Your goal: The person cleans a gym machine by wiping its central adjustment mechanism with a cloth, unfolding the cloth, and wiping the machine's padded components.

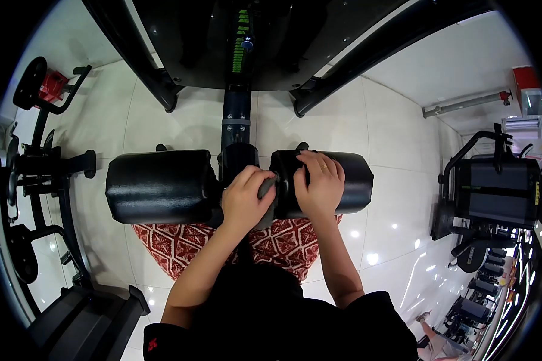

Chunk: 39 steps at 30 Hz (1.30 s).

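Observation:
Two black padded rollers lie side by side in front of me, the left roller pad (156, 188) and the right roller pad (356, 183). Between them, my left hand (247, 197) is closed around a bunched grey cloth (266, 212), pressed against the inner end of the right pad. My right hand (322, 183) rests on top of that same pad. Its fingers are bent and its thumb stands apart, with black padding showing in the gap. A black post (236, 114) runs forward from between the pads.
Red patterned fabric (186, 246) covers my legs below the pads. Ahead stands a dark machine panel (186, 48) with green markings, on slanted black legs. Gym machines flank me on the left (48, 162) and right (494, 192). Another person's leg (427, 331) shows at lower right.

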Each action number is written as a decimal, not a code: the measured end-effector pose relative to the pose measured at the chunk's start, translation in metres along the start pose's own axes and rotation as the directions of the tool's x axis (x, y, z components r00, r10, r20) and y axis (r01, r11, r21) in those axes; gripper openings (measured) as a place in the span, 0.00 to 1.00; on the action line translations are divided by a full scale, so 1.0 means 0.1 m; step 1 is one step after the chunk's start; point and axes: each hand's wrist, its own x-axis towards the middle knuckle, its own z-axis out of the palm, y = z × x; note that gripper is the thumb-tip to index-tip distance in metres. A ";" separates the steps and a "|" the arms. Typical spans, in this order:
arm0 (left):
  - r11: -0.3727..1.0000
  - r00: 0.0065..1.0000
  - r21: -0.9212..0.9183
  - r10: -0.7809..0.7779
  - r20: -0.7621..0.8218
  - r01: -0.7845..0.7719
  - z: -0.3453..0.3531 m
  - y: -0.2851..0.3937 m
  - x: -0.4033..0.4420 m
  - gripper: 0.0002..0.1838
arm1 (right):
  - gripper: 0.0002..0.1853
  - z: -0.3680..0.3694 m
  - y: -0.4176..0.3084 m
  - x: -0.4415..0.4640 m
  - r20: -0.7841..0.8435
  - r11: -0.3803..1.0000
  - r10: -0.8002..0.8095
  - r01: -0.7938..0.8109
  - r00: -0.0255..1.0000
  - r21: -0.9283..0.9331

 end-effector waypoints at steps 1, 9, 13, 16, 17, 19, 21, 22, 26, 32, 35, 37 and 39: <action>1.000 1.000 -0.016 -0.025 0.005 0.025 0.00 0.01 0.01 0.12 | 0.08 0.00 0.00 -0.01 -0.011 1.000 -0.013 0.013 1.000 -0.012; 0.994 0.997 -0.092 0.066 0.031 -0.063 -0.04 -0.04 -0.04 0.12 | 0.08 0.02 -0.01 0.04 -0.018 1.000 -0.011 0.011 1.000 -0.017; 0.988 0.989 -0.084 0.135 0.059 -0.130 -0.05 -0.07 -0.04 0.12 | 0.08 0.03 0.00 0.14 0.055 1.000 0.022 -0.021 0.998 -0.024; 0.992 0.993 -0.081 0.103 0.061 -0.098 -0.06 -0.05 -0.02 0.12 | 0.08 0.04 0.00 0.23 0.155 0.997 0.079 -0.075 0.985 -0.030; 0.994 0.996 -0.077 0.076 0.055 -0.072 -0.05 -0.04 -0.02 0.12 | 0.08 0.04 0.00 0.25 0.201 0.994 0.107 -0.102 0.974 -0.036; 0.996 0.997 -0.059 0.063 0.045 -0.060 -0.02 -0.03 -0.01 0.12 | 0.08 0.06 0.02 0.24 0.191 0.995 0.099 -0.094 0.977 -0.040; 0.998 0.999 -0.040 0.045 0.031 -0.043 -0.02 -0.03 -0.01 0.11 | 0.08 0.06 0.01 0.23 0.184 0.996 0.086 -0.080 0.979 -0.042; 0.999 0.999 -0.028 0.029 0.033 -0.028 -0.01 -0.02 0.00 0.11 | 0.08 0.05 0.01 0.21 0.155 0.998 0.064 -0.061 0.986 -0.025; 1.000 0.999 -0.013 -0.023 0.040 0.024 -0.01 -0.01 0.01 0.11 | 0.08 0.02 0.00 0.09 0.022 1.000 -0.010 0.010 1.000 0.007; 0.999 0.997 -0.043 -0.026 0.079 0.029 -0.03 -0.02 0.01 0.11 | 0.10 -0.01 -0.02 -0.10 -0.032 0.999 -0.027 0.026 0.999 -0.025; 0.996 0.994 -0.090 0.027 0.109 -0.017 -0.07 -0.05 -0.01 0.12 | 0.11 -0.02 -0.02 -0.10 -0.039 1.000 -0.015 0.014 0.999 -0.023; 0.993 0.993 -0.099 0.065 0.094 -0.056 -0.06 -0.09 -0.02 0.12 | 0.10 -0.01 -0.03 -0.08 -0.037 1.000 -0.009 0.008 0.999 -0.017; 0.989 0.992 -0.110 0.103 0.077 -0.095 -0.06 -0.12 -0.03 0.12 | 0.10 -0.01 -0.02 -0.05 -0.029 0.999 -0.015 0.014 0.999 -0.039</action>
